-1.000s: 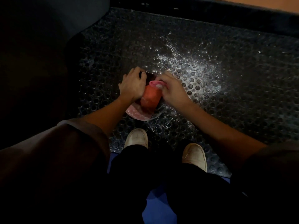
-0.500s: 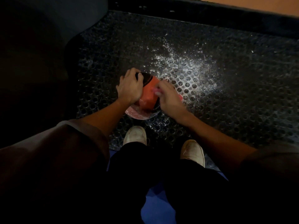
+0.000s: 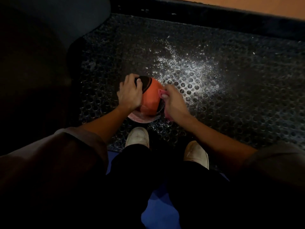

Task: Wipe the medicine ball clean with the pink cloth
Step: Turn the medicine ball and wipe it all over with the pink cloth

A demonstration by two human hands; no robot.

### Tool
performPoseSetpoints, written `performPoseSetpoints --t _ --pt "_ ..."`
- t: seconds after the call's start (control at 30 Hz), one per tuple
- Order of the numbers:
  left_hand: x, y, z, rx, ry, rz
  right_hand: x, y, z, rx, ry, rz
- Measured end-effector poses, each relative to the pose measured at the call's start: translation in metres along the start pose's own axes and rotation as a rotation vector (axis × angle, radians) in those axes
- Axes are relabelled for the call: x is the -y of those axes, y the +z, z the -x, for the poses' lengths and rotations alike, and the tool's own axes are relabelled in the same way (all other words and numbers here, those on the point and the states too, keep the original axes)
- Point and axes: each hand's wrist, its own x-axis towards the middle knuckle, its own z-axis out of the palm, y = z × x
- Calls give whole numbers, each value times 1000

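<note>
Now my left hand (image 3: 130,95) curls over the left side of the orange ball (image 3: 151,96), which sits on a dish (image 3: 140,119) on the floor mat (image 3: 239,113). My right hand (image 3: 175,103) pinches the pink cloth (image 3: 160,93) against the ball's right side. Hard wiping might roll it off.

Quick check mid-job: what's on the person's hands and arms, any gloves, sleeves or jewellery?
No gloves: left hand and right hand are bare, with no ring or watch showing. Forearms are uncovered. Loose short sleeves end near the elbows: left sleeve brownish, right sleeve darker and greyer.
</note>
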Motion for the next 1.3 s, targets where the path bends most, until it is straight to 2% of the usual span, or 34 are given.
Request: performPoseSetpoints --t 0.03,0.1,0.23,0.27,0.37,0.4,0.47,0.6,0.73,0.9,0.97,1.03,1.17,1.3 --pt "-3 2 1 -8 -11 -12 -1 2 -5 -54 61 24" --pt "-10 4 -1 -8 -56 -28 6 3 -6 -74 38 90" --pt "-14 2 -9 11 -88 -16 14 9 7 107 -268 187" --pt "-14 2 -9 14 -77 -17 13 7 5 97 -249 171" --pt "-16 3 0 13 -36 -57 9 -7 -15 -76 45 53" --pt "-15 4 4 16 -7 -79 6 -11 -21 -106 92 61" --pt "-11 5 7 33 72 -119 11 -10 -26 -74 46 69" --pt "-2 0 -1 79 133 -112 22 3 -15 42 -188 108" --pt "10 -3 -1 78 179 -68 0 -7 -24 -31 22 93" --pt "29 -13 -19 141 277 -54 -2 -17 -29 50 120 57" --pt "31 -21 -29 164 245 -113 4 -23 -38 17 166 11" --pt "24 -24 -35 174 128 -123 8 -27 -47 -24 190 -2" --pt "5 -16 -32 112 -70 -59 26 -17 -54 -49 73 18" --pt "3 -11 -24 42 -134 -170 42 12 -42 71 -257 100"
